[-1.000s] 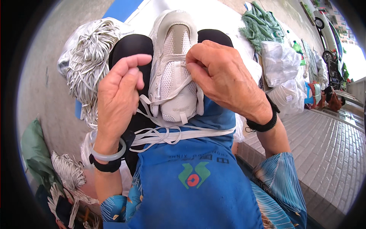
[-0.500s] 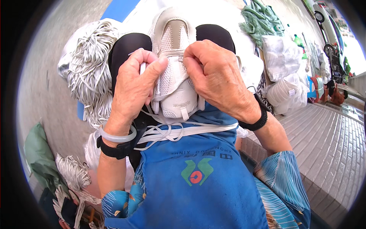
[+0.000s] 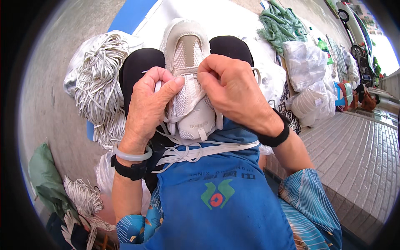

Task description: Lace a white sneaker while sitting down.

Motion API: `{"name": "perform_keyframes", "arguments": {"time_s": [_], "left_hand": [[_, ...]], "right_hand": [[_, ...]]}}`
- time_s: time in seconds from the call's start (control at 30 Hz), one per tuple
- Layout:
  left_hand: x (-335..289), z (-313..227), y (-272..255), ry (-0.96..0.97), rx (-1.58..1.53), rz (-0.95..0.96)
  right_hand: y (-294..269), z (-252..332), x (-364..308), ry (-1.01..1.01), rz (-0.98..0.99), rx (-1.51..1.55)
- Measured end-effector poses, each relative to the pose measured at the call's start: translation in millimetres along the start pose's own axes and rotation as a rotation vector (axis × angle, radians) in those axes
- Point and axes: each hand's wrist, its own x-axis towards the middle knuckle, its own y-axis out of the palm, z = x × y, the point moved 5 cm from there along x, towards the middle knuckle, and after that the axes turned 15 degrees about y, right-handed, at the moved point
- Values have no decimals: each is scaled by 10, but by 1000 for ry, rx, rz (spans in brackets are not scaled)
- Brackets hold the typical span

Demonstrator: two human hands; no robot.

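A white and beige sneaker [image 3: 188, 95] rests between my black-covered knees, toe pointing away and heel toward me. A beige shoelace [image 3: 188, 71] crosses its upper. My left hand [image 3: 150, 102] is closed at the left side of the shoe, a white lace pinched between thumb and fingers. Over the right eyelets my right hand [image 3: 235, 89] is closed in a pinch on the lace; its fingertips are partly hidden. A lace loop sticks out behind that hand. More flat white laces [image 3: 208, 151] lie across my lap on the blue apron [image 3: 225, 177].
A big bundle of white laces [image 3: 102, 79] hangs at the left, with a smaller one [image 3: 83, 196] below it by a green bag [image 3: 46, 177]. Clear plastic bags [image 3: 306, 64], a green cloth [image 3: 283, 25] and a green bottle [image 3: 323, 45] are at the right, beyond brick paving [image 3: 350, 154].
The shoe and both hands sit slightly lower in the picture. The right hand has shifted a little left, and a lace loop now shows behind it. Both pinches stay closed.
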Motion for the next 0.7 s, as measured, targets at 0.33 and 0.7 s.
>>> {"name": "perform_keyframes", "arguments": {"time_s": [0.33,0.7], "left_hand": [[4,17,-1,-64,-11,37],[-24,-10,-9,-43,-5,37]], "right_hand": [[-45,-42,46,6,42,86],[-11,122,92,-238,-15,31]]}}
